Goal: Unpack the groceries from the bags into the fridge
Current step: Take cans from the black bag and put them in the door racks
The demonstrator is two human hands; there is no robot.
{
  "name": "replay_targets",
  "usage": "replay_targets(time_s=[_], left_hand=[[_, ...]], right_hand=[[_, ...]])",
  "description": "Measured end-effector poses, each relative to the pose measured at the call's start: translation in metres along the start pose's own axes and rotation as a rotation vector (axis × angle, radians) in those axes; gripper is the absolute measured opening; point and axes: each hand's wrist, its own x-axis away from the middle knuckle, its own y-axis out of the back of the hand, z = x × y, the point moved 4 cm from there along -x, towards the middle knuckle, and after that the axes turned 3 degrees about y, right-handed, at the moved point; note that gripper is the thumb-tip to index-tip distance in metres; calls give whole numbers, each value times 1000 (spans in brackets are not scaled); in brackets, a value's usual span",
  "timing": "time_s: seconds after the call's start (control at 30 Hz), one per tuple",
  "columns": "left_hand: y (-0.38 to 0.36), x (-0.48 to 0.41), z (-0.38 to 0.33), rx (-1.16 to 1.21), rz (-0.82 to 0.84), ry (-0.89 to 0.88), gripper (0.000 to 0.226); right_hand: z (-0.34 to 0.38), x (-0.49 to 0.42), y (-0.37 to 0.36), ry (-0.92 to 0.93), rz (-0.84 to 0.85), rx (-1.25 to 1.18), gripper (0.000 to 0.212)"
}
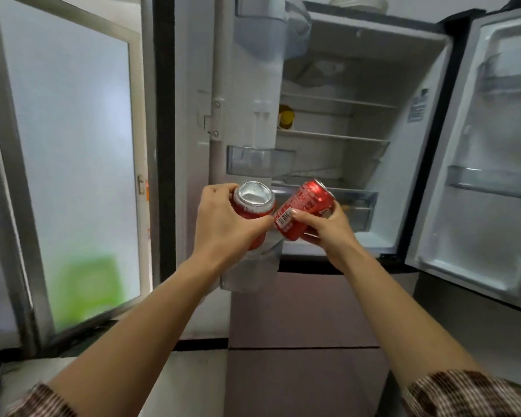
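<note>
Before the open white fridge (373, 85), my left hand (223, 227) grips an upright red aluminium can (254, 195); my right hand (330, 228) grips a tilted red aluminium can (306, 203) just beside it.

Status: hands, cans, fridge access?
Left hand grips left can. Right hand grips right can, tilted. Fridge open, nothing in the way.
</note>
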Motion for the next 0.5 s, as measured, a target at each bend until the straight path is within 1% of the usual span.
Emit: replay_targets(time_s=[0.07,0.17,0.27,0.37,0.4,0.5], left_hand=[[-15,-7,2,-66,-29,-9,67],[-36,-14,11,-164,-55,27,65],[-53,-18,23,-303,-88,88,65],[-64,-18,34,-444,-110,152,63],[-67,-17,37,-488,-116,163,61],[-74,-17,43,-555,-105,206,57]], right_hand=[[-8,-23,-6,-16,51,-26,62],[-18,-53,-11,-34,154,-24,57],[-28,-80,-16,-39,318,84,53],[-39,-98,-24,-34,492,212,63],[-42,-101,-28,-18,539,262,63],[-44,-104,-39,73,651,389,53]])
